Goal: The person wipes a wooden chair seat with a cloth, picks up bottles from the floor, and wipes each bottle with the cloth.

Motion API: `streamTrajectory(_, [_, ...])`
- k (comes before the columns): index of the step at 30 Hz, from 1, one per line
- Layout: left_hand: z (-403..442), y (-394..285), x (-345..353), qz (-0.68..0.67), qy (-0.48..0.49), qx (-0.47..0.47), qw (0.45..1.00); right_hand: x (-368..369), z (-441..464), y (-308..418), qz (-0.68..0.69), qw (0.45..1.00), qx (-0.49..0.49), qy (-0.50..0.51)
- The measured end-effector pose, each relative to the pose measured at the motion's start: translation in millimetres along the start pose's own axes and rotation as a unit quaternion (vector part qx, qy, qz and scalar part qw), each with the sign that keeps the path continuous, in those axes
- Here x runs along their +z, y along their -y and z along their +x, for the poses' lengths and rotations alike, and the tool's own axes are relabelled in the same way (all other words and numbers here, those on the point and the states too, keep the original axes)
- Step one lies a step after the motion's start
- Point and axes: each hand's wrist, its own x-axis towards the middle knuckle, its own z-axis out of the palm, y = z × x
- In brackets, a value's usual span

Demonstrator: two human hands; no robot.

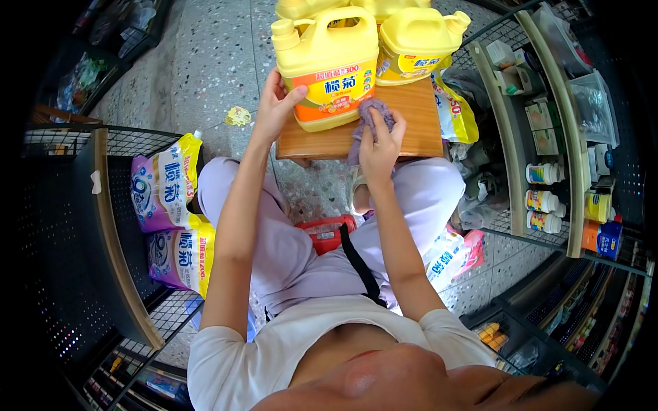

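Observation:
A yellow detergent jug [327, 51] with an orange label stands upright near the front of a small wooden table [418, 130]. My left hand [279, 103] grips the jug's left side, thumb across its front. Bunched in the fingers of my right hand [381, 147] is a purple cloth [375, 109], which lies against the jug's lower right corner and hangs down past the table edge. Just right of this jug is a second yellow jug [418, 51], its spout turned to the right. More yellow jugs [308, 7] are partly visible behind, cut off by the top of the view.
Purple-and-yellow detergent bags [164, 181] lean by the left shelf [103, 226]. Another yellow bag [456, 113] stands right of the table. On the right, a shelf rack [510, 137] holds boxes and white bottles [541, 201]. Between my legs sits a red object [325, 233].

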Motion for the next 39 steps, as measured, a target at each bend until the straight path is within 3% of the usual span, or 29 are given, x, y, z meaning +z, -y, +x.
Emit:
streamTrajectory(12, [2.1,3.4,-0.4,-0.012,-0.012,-0.011,1.0,9.7,-0.4,-2.1,0.001,0.997,0.069,-0.043])
streamTrajectory(39, [11.2,11.4,-3.7,-0.067,-0.029,-0.029,0.997,49.2,-53.2,60.1,0.033,0.998,0.01,0.057])
